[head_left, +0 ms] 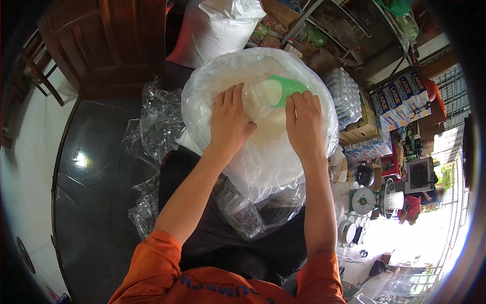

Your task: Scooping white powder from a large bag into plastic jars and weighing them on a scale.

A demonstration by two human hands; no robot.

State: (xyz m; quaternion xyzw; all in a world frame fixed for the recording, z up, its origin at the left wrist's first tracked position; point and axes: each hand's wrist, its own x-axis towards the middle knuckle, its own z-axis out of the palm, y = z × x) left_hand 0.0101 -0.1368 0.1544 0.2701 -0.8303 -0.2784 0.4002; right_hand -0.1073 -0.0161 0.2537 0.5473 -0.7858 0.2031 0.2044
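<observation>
My left hand [229, 119] is wrapped round a clear plastic jar [254, 100], which lies tilted on its side. In my right hand [305, 124] is a green plastic cup [292, 89], its rim gripped between thumb and fingers. The mouths of cup and jar meet, and white grainy stuff [275, 92] shows where they join. Both are held over a large clear plastic bag [196, 119], open at the top with its edge folded outward. Pale, fine-grained stuff [273, 133] fills the bag; its exact kind I cannot tell.
Beyond the bag stands a full white sack [220, 28]. Crumpled clear plastic [157, 119] lies left of the bag on dark floor tiles [101, 152]. Egg trays [344, 93], stacked cartons [402, 101] and a green dial scale [363, 201] stand to the right. A wooden door [111, 45] is at the far left.
</observation>
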